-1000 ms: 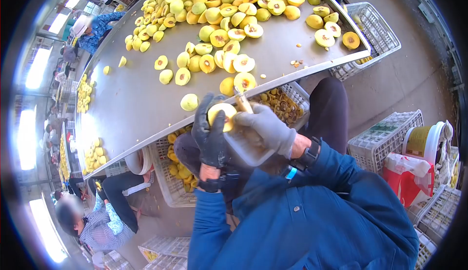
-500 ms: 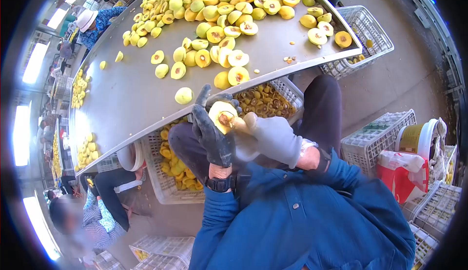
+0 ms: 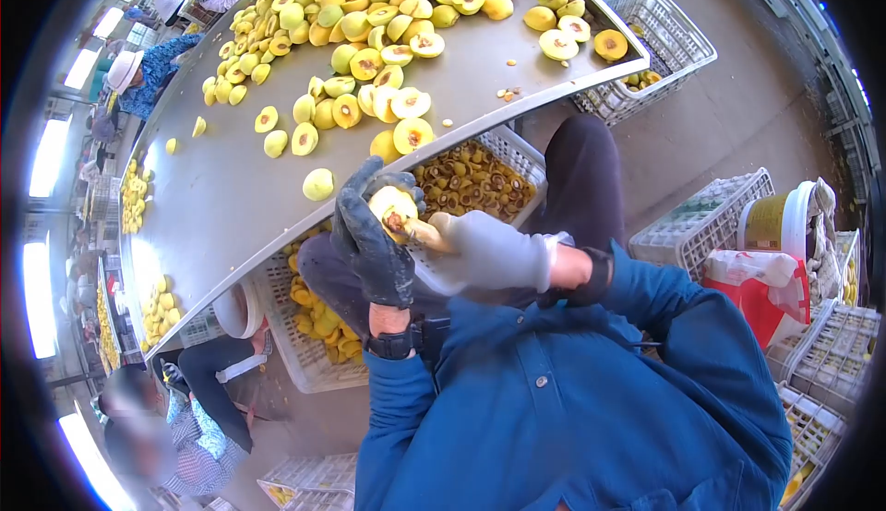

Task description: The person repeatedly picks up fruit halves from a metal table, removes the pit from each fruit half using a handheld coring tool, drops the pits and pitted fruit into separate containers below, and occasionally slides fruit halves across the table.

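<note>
My left hand (image 3: pixel 365 243), in a dark grey glove, is closed around a yellow peach half (image 3: pixel 393 203), its cut face and brown pit hollow turned up. In a light grey glove, my right hand (image 3: pixel 503 252) grips a small tool with a tan handle (image 3: pixel 426 234). The tool's tip meets the brown middle of the peach; its working end is hidden. Both hands are over my lap, just off the table edge. Closest on the metal table (image 3: pixel 240 174) lie a peach half (image 3: pixel 318 184) with its cut side hidden and a cut-side-up half (image 3: pixel 413 134).
Peach halves (image 3: pixel 355 12) are heaped across the table's far side. Below its edge stand a crate of brown pit pieces (image 3: pixel 521 199) and a crate of yellow halves (image 3: pixel 288 349). A crate (image 3: pixel 688 59), a white bucket (image 3: pixel 773 220) and a red bag (image 3: pixel 752 294) stand right. A person (image 3: pixel 189 428) sits left.
The camera view has shifted, so the table and crates appear farther left. The peach half stays in my left hand, and the tool remains against its middle with the handle showing more clearly.
</note>
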Motion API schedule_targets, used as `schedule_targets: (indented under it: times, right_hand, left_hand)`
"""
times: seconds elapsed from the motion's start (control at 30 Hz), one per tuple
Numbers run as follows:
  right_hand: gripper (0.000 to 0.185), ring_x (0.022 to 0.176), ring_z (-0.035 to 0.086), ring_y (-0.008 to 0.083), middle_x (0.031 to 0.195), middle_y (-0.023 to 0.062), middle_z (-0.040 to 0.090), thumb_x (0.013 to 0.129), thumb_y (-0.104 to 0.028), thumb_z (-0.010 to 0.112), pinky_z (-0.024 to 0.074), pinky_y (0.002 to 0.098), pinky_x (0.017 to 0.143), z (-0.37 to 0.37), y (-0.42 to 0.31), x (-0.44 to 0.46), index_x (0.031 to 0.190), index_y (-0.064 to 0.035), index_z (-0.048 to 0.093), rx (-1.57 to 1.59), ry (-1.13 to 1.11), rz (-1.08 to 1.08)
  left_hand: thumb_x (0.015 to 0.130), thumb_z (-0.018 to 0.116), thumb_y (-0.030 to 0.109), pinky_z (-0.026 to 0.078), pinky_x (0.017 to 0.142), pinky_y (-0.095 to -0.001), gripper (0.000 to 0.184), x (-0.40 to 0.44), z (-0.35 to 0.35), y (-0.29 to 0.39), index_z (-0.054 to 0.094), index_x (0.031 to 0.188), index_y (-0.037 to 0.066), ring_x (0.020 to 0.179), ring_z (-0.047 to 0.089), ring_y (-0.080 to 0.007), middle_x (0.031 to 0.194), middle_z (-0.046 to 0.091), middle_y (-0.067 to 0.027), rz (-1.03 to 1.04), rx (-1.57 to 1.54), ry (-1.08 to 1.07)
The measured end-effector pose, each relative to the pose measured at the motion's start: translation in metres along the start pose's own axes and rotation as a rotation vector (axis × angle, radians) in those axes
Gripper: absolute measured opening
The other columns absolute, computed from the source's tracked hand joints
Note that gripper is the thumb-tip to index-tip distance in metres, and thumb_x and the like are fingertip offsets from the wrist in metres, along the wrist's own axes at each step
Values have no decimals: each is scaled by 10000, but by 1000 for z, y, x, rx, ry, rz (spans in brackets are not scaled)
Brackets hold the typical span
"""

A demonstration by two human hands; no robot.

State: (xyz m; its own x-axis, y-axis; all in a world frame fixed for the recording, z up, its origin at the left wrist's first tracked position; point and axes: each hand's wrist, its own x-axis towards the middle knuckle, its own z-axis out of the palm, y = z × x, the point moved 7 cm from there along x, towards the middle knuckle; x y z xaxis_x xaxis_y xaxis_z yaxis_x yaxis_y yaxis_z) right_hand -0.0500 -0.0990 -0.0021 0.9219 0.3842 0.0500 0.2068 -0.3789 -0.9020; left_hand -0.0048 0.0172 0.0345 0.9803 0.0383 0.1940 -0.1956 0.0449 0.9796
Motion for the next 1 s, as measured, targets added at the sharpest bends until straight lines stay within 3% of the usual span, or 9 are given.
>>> schedule_targets:
  times: [0.07,0.17,0.3,0.4,0.43,0.57,0.7,0.83,1.0]
  right_hand:
    - [191,605,613,291,638,136,586,875,-180,605,470,390,574,10,6,0,939,-2,580,481,-161,121]
    - [195,605,588,214,658,95,588,896,-190,588,461,361,583,10,3,-2,942,0,596,530,-65,-141]
    - [165,621,588,326,681,146,593,906,-170,562,473,389,620,9,-1,-11,898,-12,609,844,-285,302]
    - [153,555,558,301,638,101,579,898,-161,578,455,369,567,-5,4,-7,844,-21,610,75,-37,9]
    - [184,488,502,143,603,5,548,885,-199,628,405,293,495,-2,0,-1,809,-32,607,-127,-10,-111]
    - [201,491,459,43,607,-47,521,885,-248,655,352,221,453,6,-24,-21,838,-54,632,976,-517,405]
    - [190,555,483,41,686,-20,562,876,-227,654,374,212,484,14,-12,-23,898,-38,659,1157,-540,362]
    - [233,624,565,124,688,35,594,868,-249,634,455,307,566,3,13,-23,901,-21,672,1214,-590,281]
    - [273,691,661,355,734,195,649,854,-295,641,502,461,629,-21,100,-10,975,-50,620,-622,-107,211]
  left_hand:
    - [1036,329,427,570,728,-322,538,4,4,1,529,1237,-31,809,663,-211,944,662,-136,-72,-79,-111]
    - [1023,338,506,566,767,-350,650,16,5,-6,507,1276,-69,818,658,-227,943,664,-151,-104,-64,-224]
    - [1009,340,548,571,731,-356,684,4,17,12,546,1224,-67,819,667,-240,965,673,-167,13,-62,-2]
    - [1003,342,564,572,710,-355,692,1,14,17,562,1195,-63,795,671,-248,946,677,-168,7,40,-86]
    - [1001,343,567,572,705,-354,693,0,8,18,565,1189,-62,787,671,-249,938,678,-167,-10,68,-139]
    - [999,341,574,567,652,-354,674,1,8,20,569,1141,-44,693,659,-260,827,668,-149,-33,-69,-241]
    - [1009,295,575,559,659,-370,670,3,29,-3,553,1143,-29,685,640,-261,793,638,-139,-68,-647,-319]
    - [1024,222,558,547,770,-358,677,15,19,-20,473,1251,-29,795,648,-249,900,646,-146,-5,-188,-16]
    - [1018,234,565,546,836,-372,706,18,-23,-29,462,1278,-50,867,658,-261,1002,661,-156,-77,-266,65]
